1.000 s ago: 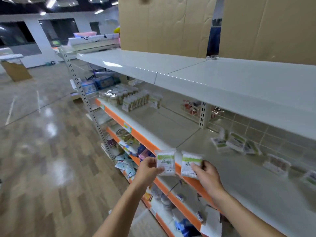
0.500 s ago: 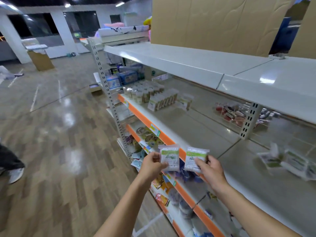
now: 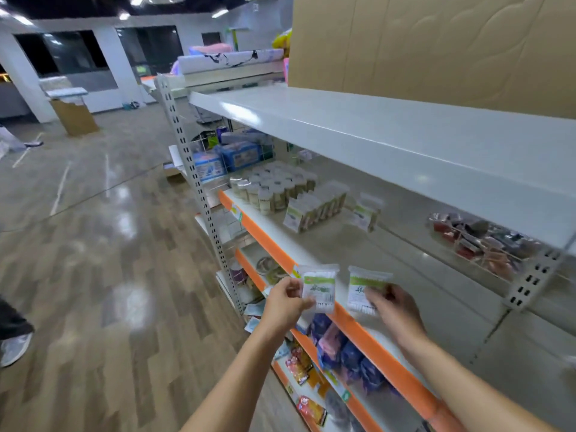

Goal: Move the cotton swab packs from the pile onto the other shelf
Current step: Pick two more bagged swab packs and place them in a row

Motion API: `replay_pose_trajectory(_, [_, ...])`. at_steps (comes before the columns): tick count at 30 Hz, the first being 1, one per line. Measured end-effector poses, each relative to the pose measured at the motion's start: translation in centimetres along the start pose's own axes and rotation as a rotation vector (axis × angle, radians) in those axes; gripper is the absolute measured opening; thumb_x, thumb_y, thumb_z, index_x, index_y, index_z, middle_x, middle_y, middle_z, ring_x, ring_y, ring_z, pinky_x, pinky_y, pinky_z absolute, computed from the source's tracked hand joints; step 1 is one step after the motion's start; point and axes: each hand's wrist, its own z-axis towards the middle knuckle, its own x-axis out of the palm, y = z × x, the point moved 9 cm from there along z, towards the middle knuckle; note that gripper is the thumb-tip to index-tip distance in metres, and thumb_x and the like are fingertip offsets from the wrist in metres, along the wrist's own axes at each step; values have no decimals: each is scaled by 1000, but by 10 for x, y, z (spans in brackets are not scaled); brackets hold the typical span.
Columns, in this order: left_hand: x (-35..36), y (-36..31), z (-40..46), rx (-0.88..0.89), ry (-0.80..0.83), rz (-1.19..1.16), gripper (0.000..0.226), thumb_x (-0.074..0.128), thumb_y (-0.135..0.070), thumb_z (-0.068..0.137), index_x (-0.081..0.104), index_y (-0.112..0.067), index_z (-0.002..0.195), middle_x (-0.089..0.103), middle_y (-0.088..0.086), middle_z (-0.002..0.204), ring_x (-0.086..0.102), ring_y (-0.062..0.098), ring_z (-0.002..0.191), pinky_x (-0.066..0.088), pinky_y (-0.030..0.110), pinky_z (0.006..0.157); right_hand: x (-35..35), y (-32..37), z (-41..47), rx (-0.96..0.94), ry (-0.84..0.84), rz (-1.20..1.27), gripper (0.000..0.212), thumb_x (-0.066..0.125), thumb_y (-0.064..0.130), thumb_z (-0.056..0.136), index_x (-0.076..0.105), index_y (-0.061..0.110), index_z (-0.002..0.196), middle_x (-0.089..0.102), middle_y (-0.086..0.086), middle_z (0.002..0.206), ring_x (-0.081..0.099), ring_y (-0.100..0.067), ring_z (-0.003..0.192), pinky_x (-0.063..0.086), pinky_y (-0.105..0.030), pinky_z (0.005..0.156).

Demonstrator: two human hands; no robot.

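Head view: two cotton swab packs are held up in front of the orange-edged shelf (image 3: pixel 405 275).

One cotton swab pack (image 3: pixel 319 288) is pinched at its left edge by the left hand (image 3: pixel 285 302), with the thumb on the front of the pack, and it is kept upright. A second cotton swab pack (image 3: pixel 361 291) is gripped by the curled fingers of the right hand (image 3: pixel 394 310), also upright, just beside the first one but apart from it. Both packs are seen over the orange front strip (image 3: pixel 358 325) of the shelf. Farther back on the same shelf a row of similar packs (image 3: pixel 314 207) is standing beside a group of small bottles (image 3: pixel 274 188). Above, a white upper shelf (image 3: pixel 374 132) is seen with a cardboard sheet (image 3: pixel 436 48) behind it. Coloured packets (image 3: pixel 339 347) are lying on the lower shelf.
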Motion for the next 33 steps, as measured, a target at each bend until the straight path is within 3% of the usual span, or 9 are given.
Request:
replay_pose_trajectory(4, [5, -9, 57, -1, 52, 23, 24, 78, -6, 80, 64, -9, 100, 66, 15, 98, 63, 19, 83, 53, 26, 70, 8, 3, 36, 39, -54, 30, 27, 72, 27, 88, 58, 14, 68, 56, 3, 59, 51, -13, 58, 35, -33, 55])
replay_pose_trajectory(7, [12, -15, 93, 9, 78, 52, 30, 80, -13, 79, 65, -12, 105, 67, 15, 99, 63, 16, 80, 53, 20, 65, 5, 10, 56, 34, -92, -4, 30, 72, 28, 87, 55, 17, 65, 54, 12, 50, 49, 1, 48, 34, -30, 53])
replay_pose_trajectory(9, [18, -22, 113, 33, 85, 60, 32, 82, -18, 79, 64, -14, 105, 65, -2, 92, 62, 8, 76, 48, 13, 59, 0, 14, 65, 20, -113, -29, 31, 71, 26, 87, 54, 17, 63, 53, 16, 47, 48, 3, 46, 35, -22, 48])
replay_pose_trajectory(12, [33, -36, 134, 78, 121, 98, 37, 83, -26, 77, 59, -30, 106, 62, -17, 92, 61, 3, 85, 44, 13, 67, -14, 14, 72, 28, -168, -47, 28, 73, 24, 87, 59, 9, 67, 55, 6, 57, 51, -12, 57, 37, -31, 54])
replay_pose_trajectory(17, [57, -54, 167, 186, 99, 135, 24, 76, -15, 84, 62, -23, 102, 61, -14, 88, 63, 18, 92, 47, 24, 78, -30, 19, 75, 9, -211, -91, 12, 71, 19, 90, 68, 7, 86, 70, -10, 80, 63, -22, 73, 46, -34, 64])
replay_pose_trajectory(20, [72, -64, 187, 233, 83, 190, 19, 70, -12, 88, 65, -15, 106, 63, -7, 91, 61, 16, 88, 43, 22, 73, -37, 19, 75, 14, -285, -104, 8, 70, 20, 91, 68, 12, 90, 70, -1, 81, 64, -16, 74, 46, -31, 63])
replay_pose_trajectory(25, [100, -73, 219, 319, 155, 247, 20, 64, -12, 91, 65, -9, 111, 70, 6, 106, 65, 23, 98, 53, 36, 89, -39, 13, 84, 49, -415, -84, 7, 71, 21, 91, 69, 15, 89, 68, 5, 78, 59, 6, 63, 42, -11, 52])
replay_pose_trajectory(29, [120, -82, 247, 388, 208, 260, 16, 62, -9, 91, 65, -12, 105, 71, 5, 102, 67, 22, 95, 55, 37, 85, -32, 10, 93, 92, -486, -36, 9, 71, 20, 91, 70, 13, 95, 71, 2, 86, 65, -9, 79, 47, -24, 63])
replay_pose_trajectory(33, [132, -78, 272, 391, 224, 290, 17, 60, -7, 89, 66, -14, 103, 71, 5, 101, 66, 21, 94, 52, 30, 80, -24, 7, 98, 120, -575, -35, 13, 72, 20, 90, 69, 8, 94, 72, -8, 89, 64, -19, 79, 48, -29, 67])
